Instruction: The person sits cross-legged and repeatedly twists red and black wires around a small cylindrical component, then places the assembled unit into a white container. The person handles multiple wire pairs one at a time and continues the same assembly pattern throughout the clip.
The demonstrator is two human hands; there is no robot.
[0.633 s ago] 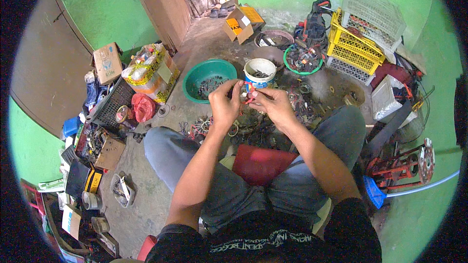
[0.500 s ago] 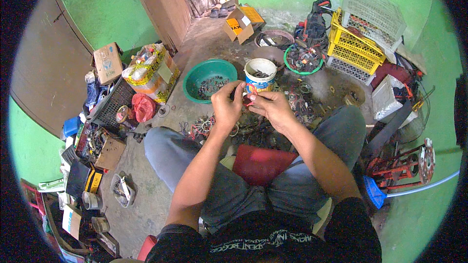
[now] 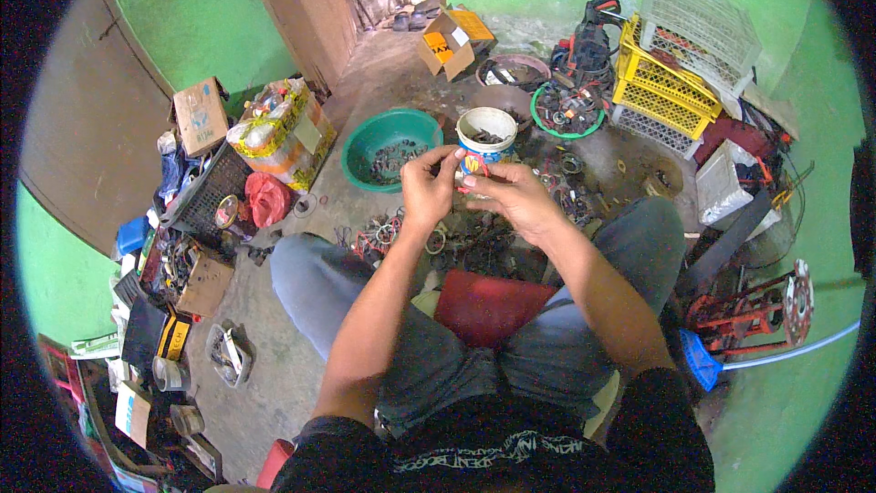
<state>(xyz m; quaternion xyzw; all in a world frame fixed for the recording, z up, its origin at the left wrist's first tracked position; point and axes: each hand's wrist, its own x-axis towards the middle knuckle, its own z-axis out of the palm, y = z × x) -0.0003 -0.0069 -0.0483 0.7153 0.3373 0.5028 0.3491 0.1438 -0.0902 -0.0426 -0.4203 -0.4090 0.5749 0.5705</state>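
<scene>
In front of a white and blue bucket (image 3: 489, 120) with dark bits inside, my two hands are raised close together. My left hand (image 3: 429, 187) pinches a thin red wire (image 3: 483, 162) between thumb and forefinger. Thumb and fingers of my right hand (image 3: 518, 201) close on the same wire, a hand's breadth to the right. Fingers partly hide the wire. Beneath the hands lies a heap of tangled wires (image 3: 474, 242) in several colours. A green basin (image 3: 350, 162) holding small dark parts stands left of the bucket.
A red block-shaped object (image 3: 493, 309) lies between my legs. Right back are a green-rimmed basket (image 3: 540, 119) of parts and stacked yellow crates (image 3: 662, 96). Boxes and a dark crate (image 3: 205, 205) crowd the left. A cardboard box (image 3: 447, 59) sits near the doorway.
Both hands stay near the bucket with the red wire between them. The right hand has shifted slightly downward, and the wire's visible loop has changed shape.
</scene>
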